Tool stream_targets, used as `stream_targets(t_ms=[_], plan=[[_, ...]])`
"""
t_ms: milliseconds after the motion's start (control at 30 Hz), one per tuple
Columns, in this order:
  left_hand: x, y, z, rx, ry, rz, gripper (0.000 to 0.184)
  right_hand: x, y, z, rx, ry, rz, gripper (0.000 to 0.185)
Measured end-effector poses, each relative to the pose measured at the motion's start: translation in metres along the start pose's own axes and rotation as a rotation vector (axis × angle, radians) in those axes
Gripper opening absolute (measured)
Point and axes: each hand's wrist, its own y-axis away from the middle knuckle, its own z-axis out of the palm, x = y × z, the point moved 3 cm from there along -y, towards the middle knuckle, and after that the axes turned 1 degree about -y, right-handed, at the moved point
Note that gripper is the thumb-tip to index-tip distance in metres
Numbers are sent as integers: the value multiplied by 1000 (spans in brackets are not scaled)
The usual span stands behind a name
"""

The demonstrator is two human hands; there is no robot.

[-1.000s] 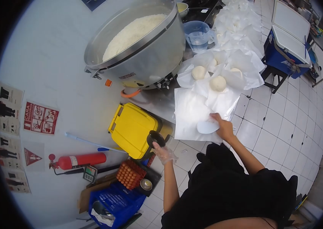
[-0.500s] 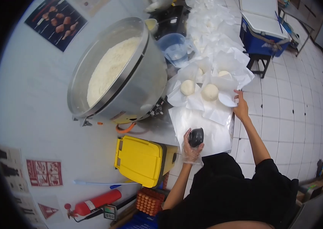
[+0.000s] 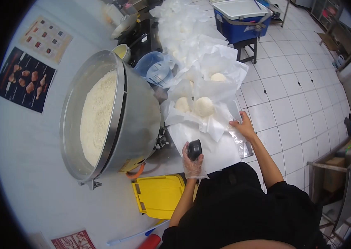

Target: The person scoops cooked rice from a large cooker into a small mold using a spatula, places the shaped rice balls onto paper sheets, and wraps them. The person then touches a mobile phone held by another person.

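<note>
My left hand (image 3: 193, 163), in a clear plastic glove, is closed around a small black bowl (image 3: 194, 150) above the near end of the white wrapping paper (image 3: 221, 152). At the counter's right edge, my bare right hand (image 3: 243, 125) has its thumb and fingers closed at the lower end of a flat pale piece (image 3: 234, 111); whether that is paper or plastic I cannot tell. Just ahead of my hands, a round mound of rice (image 3: 203, 107) sits on paper, with a second rice mound (image 3: 182, 104) to its left. Another rice mound (image 3: 218, 77) lies farther back.
A big metal pot of rice (image 3: 142, 112) stands to the left. Behind it are a blue plastic jug (image 3: 149, 66) and a yellow bowl (image 3: 121, 51). A yellow bin (image 3: 158, 196) is below left. Beyond the counter, a blue cooler box (image 3: 242, 28) rests on a stool.
The view has shifted, so the counter appears farther left and the bin lower. My left hand still holds the black bowl. My right hand's raised index finger has bent in toward the pale piece.
</note>
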Motion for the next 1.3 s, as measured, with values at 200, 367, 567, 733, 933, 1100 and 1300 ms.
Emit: stream_targets(t_ms=[200,367,567,733,933,1100,1300], plan=[[-11,-6,-14,-124,-40,25,92,-12,8,-20,63,599,-1,46],[-10,-6,-19,-170,-44,57,83,10,25,-34,-56,625,158,45],[-24,-6,-19,-169,16,-61,76,14,60,-17,-132,98,333,41],[-29,-7,-10,-12,-21,-52,75,30,84,8,-221,-280,304,23],[-24,-10,-3,93,38,47,81,62,127,39,-329,-248,470,27],[9,-9,-13,6,5,54,84,66,141,48,-304,-114,423,30],[42,-6,-8,-27,-579,339,92,11,119,-14,-389,316,402,32]])
